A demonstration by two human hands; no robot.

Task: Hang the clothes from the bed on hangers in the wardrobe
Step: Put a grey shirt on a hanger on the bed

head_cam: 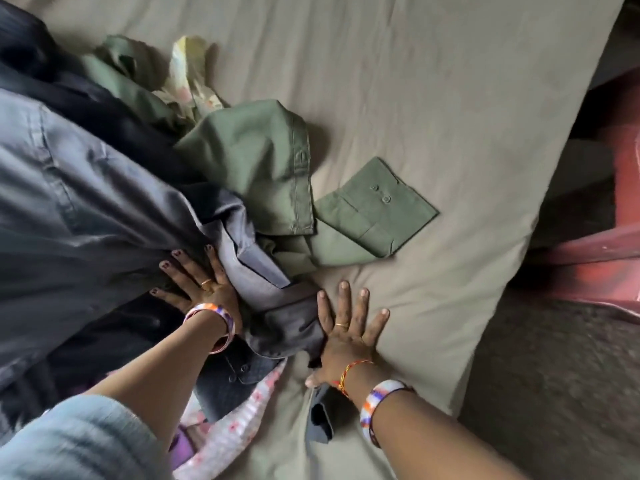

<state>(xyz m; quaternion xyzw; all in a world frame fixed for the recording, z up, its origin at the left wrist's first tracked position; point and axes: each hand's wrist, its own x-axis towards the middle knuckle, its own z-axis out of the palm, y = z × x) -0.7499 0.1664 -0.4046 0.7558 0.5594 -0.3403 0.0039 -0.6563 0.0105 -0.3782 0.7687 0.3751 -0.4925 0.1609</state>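
While the left hand (199,282) presses spread fingers onto the grey shirt (86,202), the right hand (348,327) lies splayed flat on the bed (450,116) just beside it.

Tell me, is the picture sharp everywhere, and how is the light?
Head view: dim, soft light, no glare; the green shirt and both hands, left hand and right hand, are fairly sharp; the blue sleeve and red furniture at the edges are blurred.
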